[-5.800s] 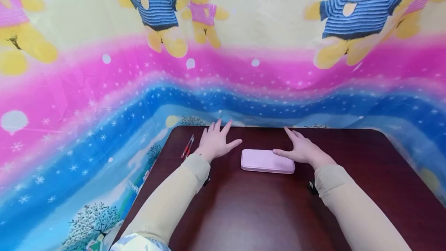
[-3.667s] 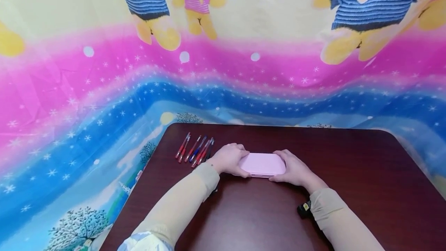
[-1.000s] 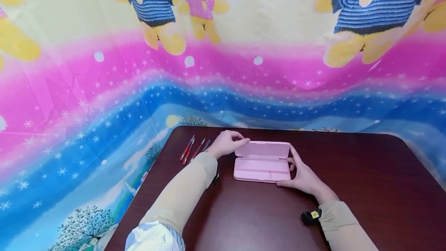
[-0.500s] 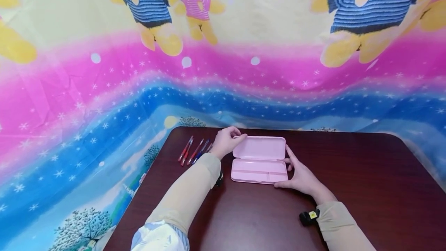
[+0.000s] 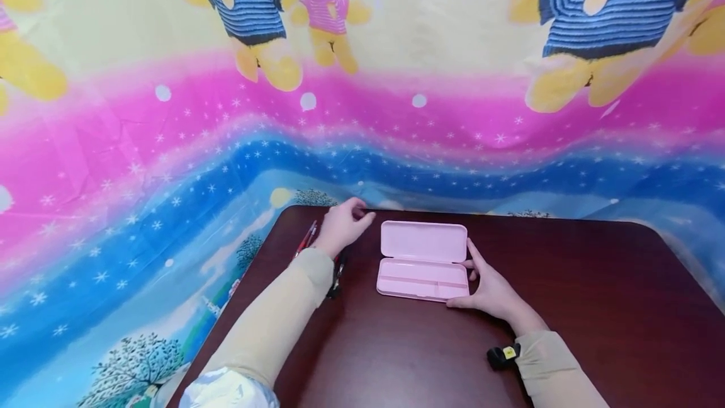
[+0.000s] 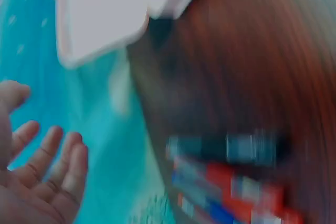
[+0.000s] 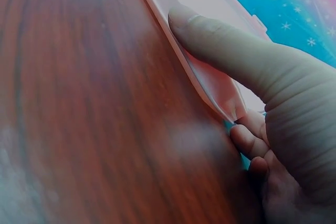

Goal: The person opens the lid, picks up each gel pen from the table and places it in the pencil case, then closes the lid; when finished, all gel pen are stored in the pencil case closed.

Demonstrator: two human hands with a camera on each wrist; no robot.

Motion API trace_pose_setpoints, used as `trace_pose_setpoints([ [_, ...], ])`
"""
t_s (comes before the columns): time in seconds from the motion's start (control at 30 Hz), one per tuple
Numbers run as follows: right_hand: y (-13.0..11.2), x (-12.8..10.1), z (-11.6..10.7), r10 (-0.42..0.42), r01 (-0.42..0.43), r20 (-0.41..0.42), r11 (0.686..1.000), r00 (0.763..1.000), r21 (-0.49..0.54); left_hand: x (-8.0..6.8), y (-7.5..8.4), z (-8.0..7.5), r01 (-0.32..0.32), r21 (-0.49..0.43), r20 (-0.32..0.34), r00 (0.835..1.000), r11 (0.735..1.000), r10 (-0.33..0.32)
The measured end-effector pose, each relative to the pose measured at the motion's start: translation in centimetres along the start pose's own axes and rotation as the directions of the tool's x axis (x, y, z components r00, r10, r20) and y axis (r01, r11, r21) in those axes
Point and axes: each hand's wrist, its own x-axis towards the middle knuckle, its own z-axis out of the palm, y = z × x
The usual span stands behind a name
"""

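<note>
Since half a second ago the left hand (image 5: 343, 226) has left the lid of the pencil case (image 5: 423, 260) and shifted leftward to a position over the pens (image 5: 306, 241); the right hand (image 5: 491, 288) has not moved. The left hand's fingers (image 6: 63, 169) are loosely spread and hold nothing; in the left wrist view they appear relaxed, with the blurred pens (image 6: 231, 192) lying beyond them. The right hand's thumb (image 7: 220, 45) lies straight along the near long edge of the pencil case (image 7: 210, 82), with its fingers (image 5: 472, 257) resting against the case's right end; the hand steadies the case without gripping it. The pink pencil case lies open just left of the right-hand fingers, lid folded back flat, tray side nearest the person. It sits between the two hands, apart from the left one. The pens lie in a row under and left of the left hand. All items rest on the dark wood worktop (image 5: 566, 282). A printed cloth (image 5: 170, 143) hangs behind.
</note>
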Motion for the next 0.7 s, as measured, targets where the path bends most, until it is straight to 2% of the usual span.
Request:
trace_pose_setpoints([
  [0.13, -0.1, -0.1, 0.0, 0.007, -0.007, 0.003, 1.000, 1.000, -0.006, -1.1, -3.6, -3.2, 0.078, 0.138, 0.002, 0.997, 0.987, -0.079],
  [0.3, -0.2, 0.0, -0.1, 0.009, -0.009, 0.001, 1.000, 1.000, -0.004, -3.0, -7.7, -5.5, 0.173, 0.256, 0.053, 0.980, 0.951, -0.193],
  [0.47, -0.2, -0.2, -0.1, 0.005, -0.005, 0.001, 1.000, 1.000, -0.015, -4.7, -9.9, -6.2, 0.243, 0.253, 0.120, 0.953, 0.936, -0.279],
  [0.6, -0.1, -0.3, -0.1, 0.003, -0.003, -0.005, 1.000, 1.000, -0.004, -5.1, -10.8, -6.1, 0.293, 0.243, 0.153, 0.930, 0.925, -0.335],
  [0.7, -0.1, -0.3, -0.1, 0.003, -0.003, -0.004, 1.000, 1.000, 0.006, -5.1, -11.2, -5.9, 0.320, 0.243, 0.155, 0.919, 0.916, -0.362],
])
